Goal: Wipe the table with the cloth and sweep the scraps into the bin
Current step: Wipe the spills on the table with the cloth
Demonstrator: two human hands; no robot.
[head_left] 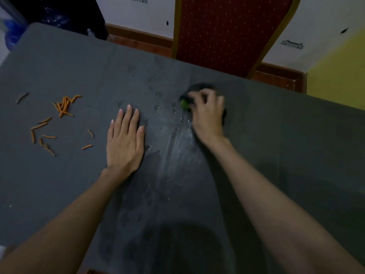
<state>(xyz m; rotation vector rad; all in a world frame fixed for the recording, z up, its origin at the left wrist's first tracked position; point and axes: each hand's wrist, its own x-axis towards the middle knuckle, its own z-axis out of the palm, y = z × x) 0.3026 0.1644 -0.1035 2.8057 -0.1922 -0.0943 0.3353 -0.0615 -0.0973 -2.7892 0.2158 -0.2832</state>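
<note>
You are gripping the dark cloth (199, 89) in your right hand (207, 113), fingers curled over it, a green bit showing at its left edge, and you are pressing it down on the grey tabletop (276, 135) near the far edge. Your left hand (125, 143) is lying flat with fingers straight, holding nothing and bracing you just left of a wet, speckled streak (177, 135). For this wiping step, I judge you are best served by keeping the cloth bunched under the palm and working in overlapping strokes through that streak, since the droplets are spreading toward you. The orange scraps (63, 107) are lying scattered well to the left, apart from both hands, with a tight cluster at the top and loose pieces below it. The bin is hard to make out; a dark shape (59, 14) beyond the far left corner may be it, but you cannot be sure. A red chair (227, 32) is standing just behind the far edge, so strokes pushed off that side are likely dropping scraps onto the floor. Your flat left hand is lying between cloth and scraps.
</note>
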